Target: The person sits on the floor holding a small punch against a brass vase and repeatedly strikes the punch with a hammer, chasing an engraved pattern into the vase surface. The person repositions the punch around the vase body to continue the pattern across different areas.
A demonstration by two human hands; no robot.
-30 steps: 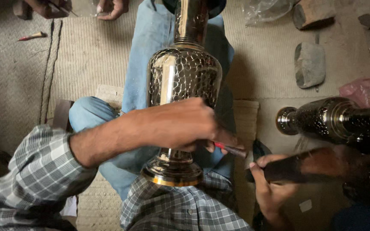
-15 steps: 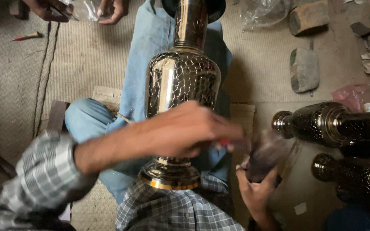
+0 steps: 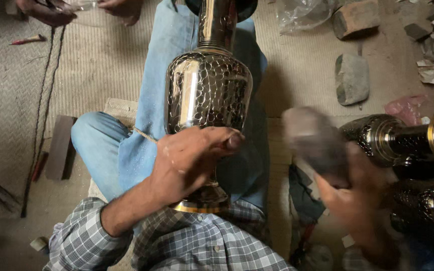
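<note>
Vase (image 3: pixel 208 95), shiny and dotted, lies on the person's lap with the left hand (image 3: pixel 189 160) curled round its stem, while the right hand (image 3: pixel 350 193) has swung its dark block (image 3: pixel 315 140) up higher (blurry, so moving fast).

Looking like a floor-level metalcraft workshop: sitting cross-legged on a woven mat (image 3: pixel 91 65), propping an engraved metal vase (image 3: pixel 208 93) across the lap, with more dark vases (image 3: pixel 403 138) lying alongside, stone blocks (image 3: pixel 352 79) and scraps littering the dusty floor (image 3: pixel 302 75).
</note>
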